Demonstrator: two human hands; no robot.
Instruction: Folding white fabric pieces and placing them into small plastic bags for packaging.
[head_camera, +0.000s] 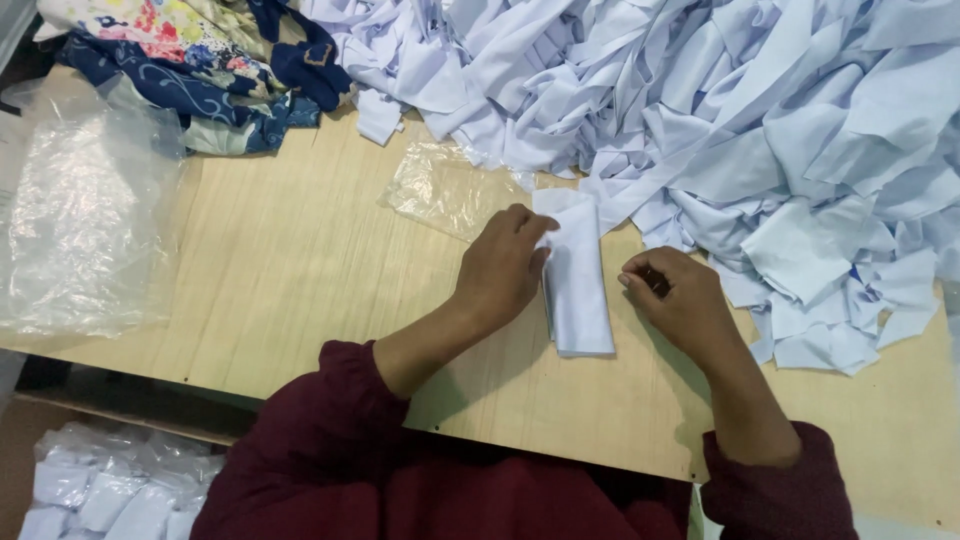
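We note folded white cloth (577, 280) on table (300, 270), long axis near-to-far | left hand (503, 265) fingers pressing its left edge, nearer | right hand (678, 295) just right, fingers pinched closed, contents unclear.

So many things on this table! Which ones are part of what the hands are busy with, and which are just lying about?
In hand:
left hand
right hand
folded white cloth
heap of white cloth pieces
small clear bag

Lying about:
flowered blue fabric
big clear plastic bags
bagged white pieces below the wooden table
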